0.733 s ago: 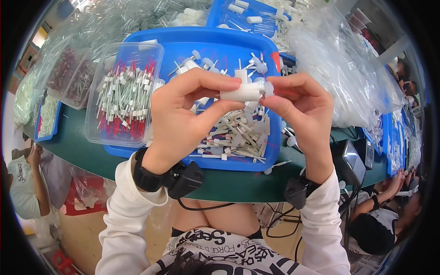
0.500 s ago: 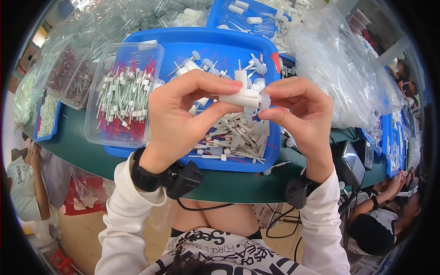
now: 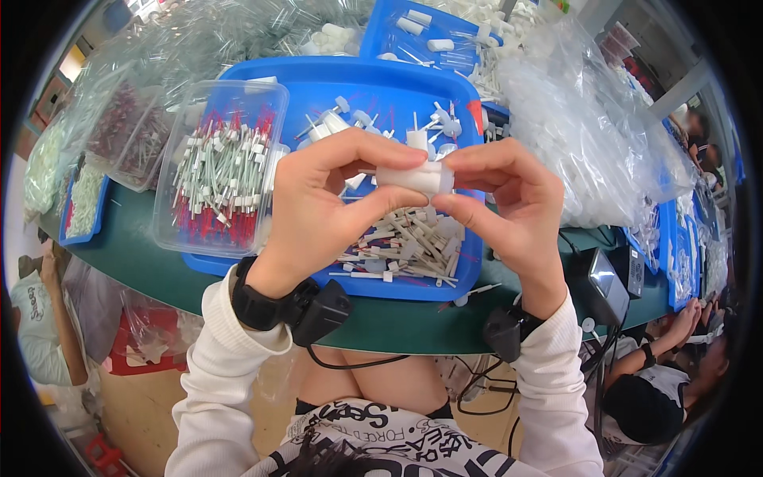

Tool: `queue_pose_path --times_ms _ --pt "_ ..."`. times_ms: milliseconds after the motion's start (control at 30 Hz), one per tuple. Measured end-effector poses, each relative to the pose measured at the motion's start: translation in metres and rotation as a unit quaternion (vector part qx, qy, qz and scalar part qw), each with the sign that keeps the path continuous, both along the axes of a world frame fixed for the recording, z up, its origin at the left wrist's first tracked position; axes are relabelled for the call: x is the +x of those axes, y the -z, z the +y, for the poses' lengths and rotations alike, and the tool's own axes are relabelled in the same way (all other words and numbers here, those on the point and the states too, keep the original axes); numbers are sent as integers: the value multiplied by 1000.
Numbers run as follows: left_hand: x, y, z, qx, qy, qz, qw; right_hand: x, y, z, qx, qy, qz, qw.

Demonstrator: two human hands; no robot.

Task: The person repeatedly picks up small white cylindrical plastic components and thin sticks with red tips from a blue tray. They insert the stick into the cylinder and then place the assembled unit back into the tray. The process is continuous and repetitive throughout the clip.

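Note:
Over the blue tray [image 3: 318,70], a white plastic cylinder [image 3: 404,176] lies sideways between my hands. My left hand [image 3: 318,203] pinches its body with thumb and fingertips. At the right end sits a translucent white cap [image 3: 447,180], gripped by the thumb and fingers of my right hand [image 3: 513,199]. The cap rests against the cylinder; my fingertips hide part of the joint. Beneath them in the tray lie many thin white tubes [image 3: 413,242] with fine red wires, along with white capped pieces [image 3: 449,127].
Left of my hands, a clear plastic box [image 3: 165,226] of white tubes with red wires overlaps the tray. Another blue tray [image 3: 377,36] with white cylinders stands behind. Plastic bags [image 3: 572,135] pile up at right, near a black device [image 3: 604,286]. Other people sit at both sides.
My right hand has moved left, bringing the cap closer against the cylinder's end. The cylinder has turned slightly in my left hand.

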State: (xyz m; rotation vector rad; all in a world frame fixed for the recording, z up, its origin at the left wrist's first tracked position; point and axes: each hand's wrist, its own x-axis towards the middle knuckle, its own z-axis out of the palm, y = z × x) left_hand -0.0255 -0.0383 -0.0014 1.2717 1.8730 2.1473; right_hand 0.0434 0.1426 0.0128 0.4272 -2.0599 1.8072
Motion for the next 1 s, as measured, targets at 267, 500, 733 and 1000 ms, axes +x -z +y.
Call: queue_pose_path --times_ms 267,500,733,1000 --pt "-5 -2 -3 144 51 -342 927 -25 -13 9 58 -33 -32 997" --pt "-7 -1 3 169 134 -434 875 -168 1 115 493 165 -14 854" --pt "-3 1 4 10 110 -304 946 -192 3 106 596 273 -64 753" --pt "4 -2 3 -52 1 -137 989 -39 -54 34 255 66 -60 963"
